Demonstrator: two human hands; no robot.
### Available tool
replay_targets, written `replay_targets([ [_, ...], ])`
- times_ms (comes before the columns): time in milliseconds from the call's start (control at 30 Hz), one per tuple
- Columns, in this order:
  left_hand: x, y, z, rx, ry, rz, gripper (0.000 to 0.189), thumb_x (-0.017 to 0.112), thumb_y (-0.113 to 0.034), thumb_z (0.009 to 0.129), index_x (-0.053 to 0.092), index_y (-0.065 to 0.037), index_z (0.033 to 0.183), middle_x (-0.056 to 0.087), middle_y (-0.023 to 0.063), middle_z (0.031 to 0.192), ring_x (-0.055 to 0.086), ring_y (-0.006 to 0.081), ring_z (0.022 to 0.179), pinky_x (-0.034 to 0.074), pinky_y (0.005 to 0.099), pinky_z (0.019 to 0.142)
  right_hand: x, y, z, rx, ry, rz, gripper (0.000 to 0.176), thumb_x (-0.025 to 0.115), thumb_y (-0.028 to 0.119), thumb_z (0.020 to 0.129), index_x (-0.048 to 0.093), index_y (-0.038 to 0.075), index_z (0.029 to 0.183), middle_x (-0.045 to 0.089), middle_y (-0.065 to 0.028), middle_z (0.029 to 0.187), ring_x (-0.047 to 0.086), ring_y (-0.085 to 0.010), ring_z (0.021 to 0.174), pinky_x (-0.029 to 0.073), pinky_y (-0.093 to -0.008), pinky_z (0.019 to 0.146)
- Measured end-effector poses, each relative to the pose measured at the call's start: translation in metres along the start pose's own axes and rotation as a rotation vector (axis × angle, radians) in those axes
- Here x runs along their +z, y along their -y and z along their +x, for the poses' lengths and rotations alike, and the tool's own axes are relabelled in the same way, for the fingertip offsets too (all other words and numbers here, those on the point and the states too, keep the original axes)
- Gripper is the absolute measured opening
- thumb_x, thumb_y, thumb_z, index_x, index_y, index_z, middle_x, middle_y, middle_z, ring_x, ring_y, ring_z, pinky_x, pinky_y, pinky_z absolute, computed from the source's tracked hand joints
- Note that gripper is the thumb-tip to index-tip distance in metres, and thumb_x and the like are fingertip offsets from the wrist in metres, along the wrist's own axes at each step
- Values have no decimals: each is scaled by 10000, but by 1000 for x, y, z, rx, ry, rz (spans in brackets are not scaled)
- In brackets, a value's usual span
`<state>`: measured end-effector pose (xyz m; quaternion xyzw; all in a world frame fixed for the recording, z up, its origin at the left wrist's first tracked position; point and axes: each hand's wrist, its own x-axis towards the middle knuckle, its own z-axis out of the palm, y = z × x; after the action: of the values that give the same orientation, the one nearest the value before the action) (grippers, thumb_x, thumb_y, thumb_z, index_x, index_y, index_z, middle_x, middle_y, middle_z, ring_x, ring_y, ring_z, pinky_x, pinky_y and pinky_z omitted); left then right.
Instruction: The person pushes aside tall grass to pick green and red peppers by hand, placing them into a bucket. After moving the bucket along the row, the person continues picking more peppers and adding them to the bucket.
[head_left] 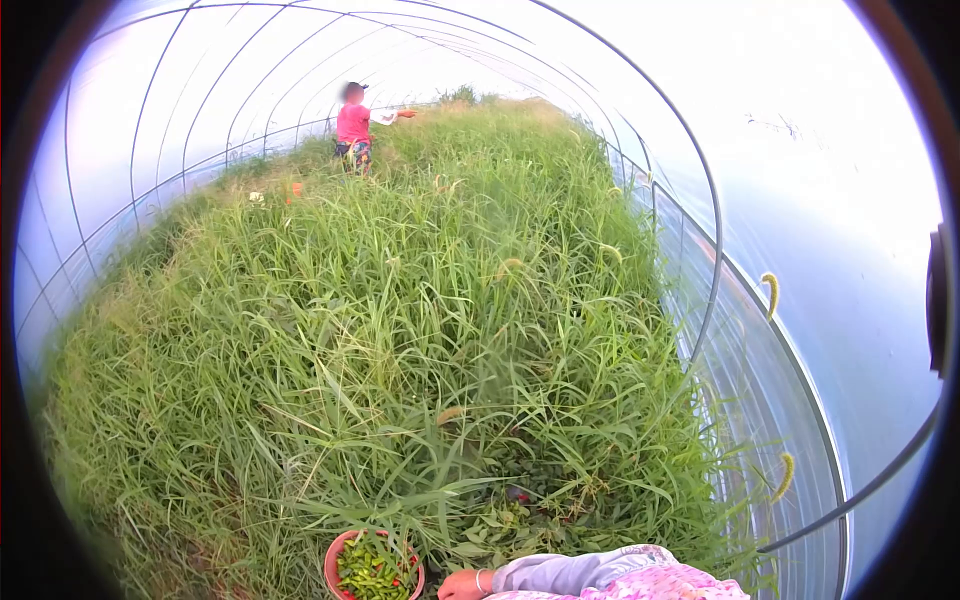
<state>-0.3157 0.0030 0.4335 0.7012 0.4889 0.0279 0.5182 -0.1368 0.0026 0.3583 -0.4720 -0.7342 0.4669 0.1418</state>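
Plastic tunnel [820, 250] on metal hoops [712, 230], ground thick with tall grass [400, 330]. A reddish bucket [330, 560] stands on the ground in the grass, close in front of the wearer, about half full of green peppers [372, 570] with a few red ones.

Right hand [462, 585], bracelet at the wrist, grey sleeve [570, 573], sits low just beside the bucket's rim on its right. It is cut off by the frame edge, so I cannot tell whether the fingers are spread or pinching anything. Left hand not seen.

Just beyond the hand is a low broad-leaved plant [510, 515] half buried in grass, with a spot of red among its leaves.

Likely step: peppers going from plant to bucket. To do it well, I'd part the grass first so the stems show, take each pepper at its stalk rather than pulling the branch, and keep the bucket upright and close.

A second person [352, 125] in a pink top stands well apart, at the tunnel's far end, one arm stretched out.
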Motion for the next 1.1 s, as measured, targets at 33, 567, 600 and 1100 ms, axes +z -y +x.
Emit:
replay_targets([
  [33, -1, 2, -1, -4, -5, -2, 347, 554, -286, 846, 605, -55, 1101, 614, 186, 1033, 572, 312, 988, 423, 402, 865, 4, -2, 3, -33, -15, -44, 279, 563, 299, 801, 683, 51, 846, 667, -134, 826, 628, -251, 737, 484, -376, 686],
  [567, 4, 15, -5, -20, -23, -50, 356, 556, -292, 844, 603, -55, 1105, 613, 188, 1038, 572, 317, 993, 423, 404, 868, -3, 8, -8, -45, 53, 12, 296, 529, 333, 818, 677, 78, 842, 661, -132, 842, 624, -283, 749, 478, -402, 693],
  [600, 5, 16, -6, -20, -21, -52, 357, 556, -293, 843, 603, -55, 1105, 613, 188, 1039, 572, 317, 993, 423, 404, 868, -1, 8, -9, -30, 54, 19, 301, 527, 334, 823, 676, 74, 850, 661, -134, 849, 624, -281, 755, 478, -399, 697],
  [1100, 11, 19, -11, -19, -18, -54, 365, 557, -299, 841, 601, -55, 1109, 613, 191, 1044, 572, 321, 998, 423, 405, 870, -3, 18, -21, -51, 35, 31, 300, 523, 328, 844, 687, 82, 890, 661, -131, 868, 622, -268, 774, 474, -384, 709],
])
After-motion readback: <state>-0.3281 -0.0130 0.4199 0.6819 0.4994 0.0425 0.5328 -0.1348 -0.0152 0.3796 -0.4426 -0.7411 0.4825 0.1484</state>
